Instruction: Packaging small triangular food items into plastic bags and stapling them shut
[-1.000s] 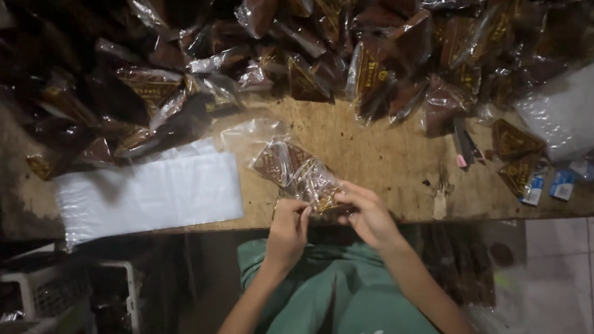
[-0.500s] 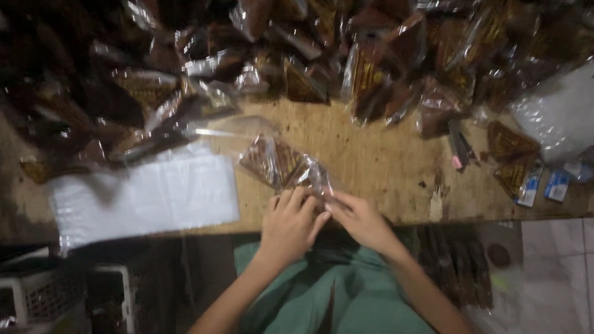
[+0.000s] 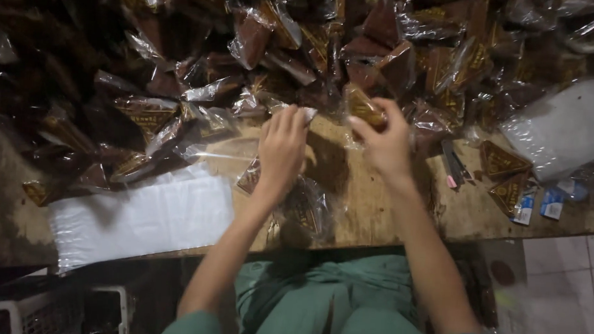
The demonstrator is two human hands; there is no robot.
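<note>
Your right hand (image 3: 385, 142) is raised over the far half of the wooden table (image 3: 387, 210), its fingers and thumb closed in a pinch on a small triangular packet (image 3: 363, 109) wrapped in clear film. The packet sits at the fingertips, projecting to the left of them, just in front of the large pile of packets (image 3: 301, 48) that covers the far side of the table. Your left hand (image 3: 282, 150) lies palm down beside it, fingers extended side by side and pointing toward the pile, with the fingertips at the edge of the pile; whether they grip anything cannot be told. Beneath the left wrist lies a clear bag (image 3: 305, 210) holding several brown packets, touching the table near its front edge. A stack of clear empty bags (image 3: 144, 217) lies to the left. A second white stack (image 3: 565, 127) lies at the far right.
</note>
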